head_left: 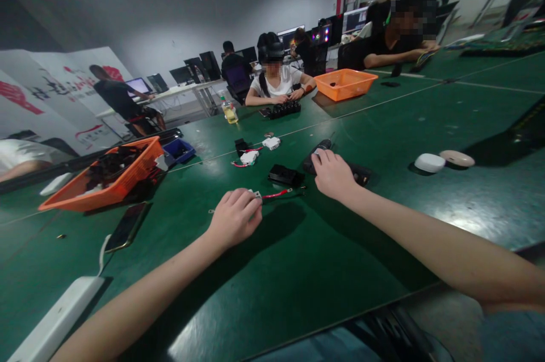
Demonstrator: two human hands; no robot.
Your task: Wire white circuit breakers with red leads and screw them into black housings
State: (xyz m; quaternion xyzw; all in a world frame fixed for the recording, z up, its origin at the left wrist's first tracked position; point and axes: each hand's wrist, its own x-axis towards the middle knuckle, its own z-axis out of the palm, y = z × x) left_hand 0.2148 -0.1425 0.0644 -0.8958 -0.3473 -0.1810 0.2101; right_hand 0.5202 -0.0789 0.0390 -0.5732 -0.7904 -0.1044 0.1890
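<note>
Head view: steady white part (257,194), grasped in left grip (237,217); guide one-o'clock drill (310,164) under right grip (333,174), clenching unclear.

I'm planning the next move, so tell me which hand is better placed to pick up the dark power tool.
Likely the right hand: it lies over the dark power tool. The left hand is farther off, curled over the white part with the red wire.

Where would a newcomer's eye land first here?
Probably the orange basket of dark parts at left and the second orange basket across the green table. Then, near the middle, the right grip on a dark drill-like tool, and the left grip over a white part with a red lead.
</note>
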